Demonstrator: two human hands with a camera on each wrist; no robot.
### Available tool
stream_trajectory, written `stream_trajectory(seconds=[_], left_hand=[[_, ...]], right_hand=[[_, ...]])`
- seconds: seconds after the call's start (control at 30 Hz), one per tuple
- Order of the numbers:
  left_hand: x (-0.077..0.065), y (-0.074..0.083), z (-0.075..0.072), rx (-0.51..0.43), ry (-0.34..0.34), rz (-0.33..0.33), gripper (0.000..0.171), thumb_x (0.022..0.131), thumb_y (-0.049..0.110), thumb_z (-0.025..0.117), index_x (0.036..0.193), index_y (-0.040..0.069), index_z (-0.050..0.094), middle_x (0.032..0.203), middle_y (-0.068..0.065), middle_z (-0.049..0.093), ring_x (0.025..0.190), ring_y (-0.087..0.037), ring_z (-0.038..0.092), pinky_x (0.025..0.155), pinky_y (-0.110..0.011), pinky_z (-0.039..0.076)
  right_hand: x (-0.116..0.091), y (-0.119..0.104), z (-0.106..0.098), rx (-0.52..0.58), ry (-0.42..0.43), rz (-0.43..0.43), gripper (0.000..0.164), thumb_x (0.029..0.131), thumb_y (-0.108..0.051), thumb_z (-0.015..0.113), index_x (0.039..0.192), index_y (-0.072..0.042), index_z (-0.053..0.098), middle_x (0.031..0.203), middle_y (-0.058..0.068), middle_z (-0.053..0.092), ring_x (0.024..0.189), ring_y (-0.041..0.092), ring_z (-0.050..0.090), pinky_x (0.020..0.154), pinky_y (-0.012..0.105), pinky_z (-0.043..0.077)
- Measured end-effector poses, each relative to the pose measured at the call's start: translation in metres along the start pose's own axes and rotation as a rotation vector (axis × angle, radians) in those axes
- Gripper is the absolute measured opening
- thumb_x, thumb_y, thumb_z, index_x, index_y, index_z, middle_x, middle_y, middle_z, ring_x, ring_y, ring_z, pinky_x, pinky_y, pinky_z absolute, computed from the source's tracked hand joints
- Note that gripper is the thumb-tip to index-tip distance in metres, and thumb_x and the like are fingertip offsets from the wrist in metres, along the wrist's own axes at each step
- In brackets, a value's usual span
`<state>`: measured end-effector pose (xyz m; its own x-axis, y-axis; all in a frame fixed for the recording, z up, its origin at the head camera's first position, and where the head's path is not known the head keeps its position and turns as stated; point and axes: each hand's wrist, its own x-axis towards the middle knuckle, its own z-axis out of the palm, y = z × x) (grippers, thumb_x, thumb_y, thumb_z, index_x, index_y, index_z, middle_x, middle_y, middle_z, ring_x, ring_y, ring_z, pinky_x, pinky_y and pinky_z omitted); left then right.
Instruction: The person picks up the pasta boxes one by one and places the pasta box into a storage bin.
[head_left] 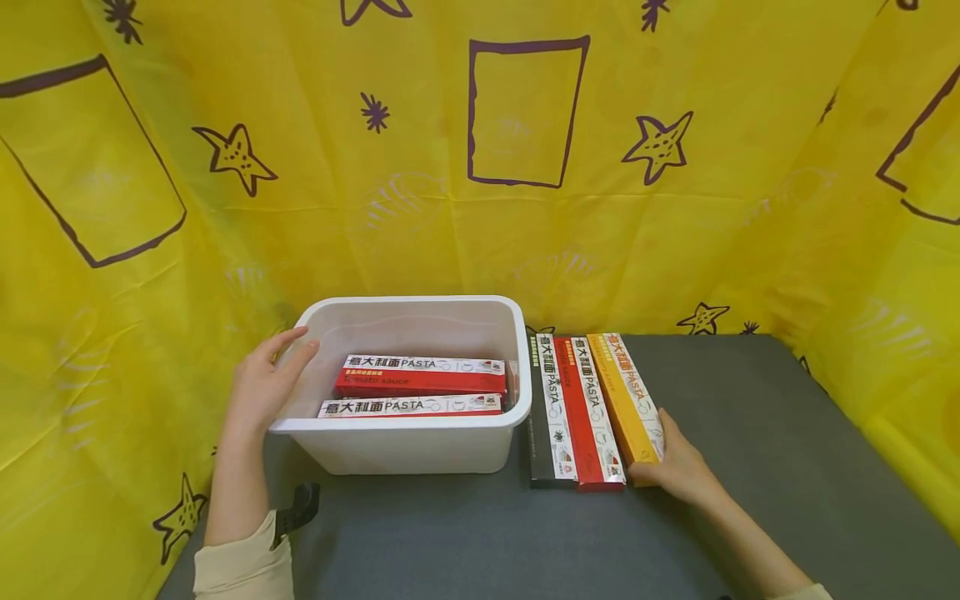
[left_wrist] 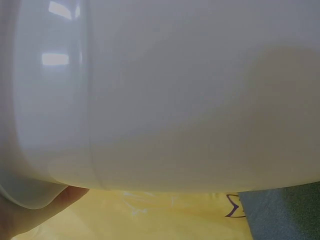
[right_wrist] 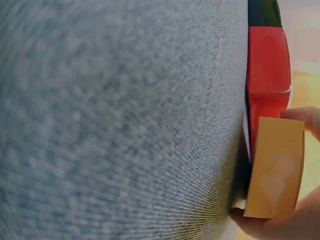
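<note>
White container [left_wrist: 175, 100] wall filled most of the frame, glare at 10 o'clock, lip [left_wrist: 30, 195] curling at 8. Left hand [left_wrist: 25, 218] partly visible there, against the lip. Yellow cloth [left_wrist: 150, 215] at 6, dark mark [left_wrist: 232, 206] at 5, grey surface [left_wrist: 275, 212] at 4.

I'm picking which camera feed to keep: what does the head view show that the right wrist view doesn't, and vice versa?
Only the head view: the left hand at the left rim of the white bin, two red-and-white boxes inside it, and PASTA lettering.

Only the right wrist view: the plain end panel of the yellow box, seen face-on.

Both: the right hand holding that box, the red box beside it, the dark box beyond, and the gray tabletop.
</note>
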<state>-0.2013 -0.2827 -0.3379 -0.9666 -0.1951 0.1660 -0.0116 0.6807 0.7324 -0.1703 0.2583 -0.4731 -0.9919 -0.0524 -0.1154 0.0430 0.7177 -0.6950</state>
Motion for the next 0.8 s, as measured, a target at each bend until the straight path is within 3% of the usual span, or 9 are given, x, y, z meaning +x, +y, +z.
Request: stream_trajectory(seconds=[0.33,0.53,0.8], left_hand=[[-0.001,0.000,0.000,0.010,-0.002,0.011,0.066,0.096,0.054,0.050,0.145,0.010,0.047,0.148,-0.024,0.040,0.134,-0.048,0.034,0.103,-0.068,0.027],[-0.001,0.001,0.000,0.004,0.002,0.010,0.065,0.096,0.053,0.050,0.145,0.009,0.047,0.148,-0.025,0.040,0.133,-0.048,0.035,0.103,-0.068,0.028],[0.000,0.000,0.000,0.007,0.003,0.012,0.065,0.096,0.053,0.050,0.145,0.010,0.047,0.148,-0.025,0.040,0.133,-0.048,0.035,0.102,-0.068,0.028]], right_hand=[[-0.007,-0.003,-0.004,0.009,0.049,-0.022,0.111,0.075,-0.033,0.078,0.151,0.009,0.009,0.147,0.035,0.029,0.116,0.043,0.044,0.096,0.060,0.037],[-0.010,-0.009,-0.009,0.016,0.084,-0.055,0.108,0.076,-0.030,0.078,0.151,0.008,0.011,0.146,0.035,0.031,0.114,0.043,0.046,0.094,0.059,0.038],[-0.013,-0.020,-0.020,0.027,0.079,-0.025,0.108,0.077,-0.030,0.079,0.152,0.005,0.010,0.145,0.035,0.032,0.115,0.042,0.046,0.094,0.057,0.038]])
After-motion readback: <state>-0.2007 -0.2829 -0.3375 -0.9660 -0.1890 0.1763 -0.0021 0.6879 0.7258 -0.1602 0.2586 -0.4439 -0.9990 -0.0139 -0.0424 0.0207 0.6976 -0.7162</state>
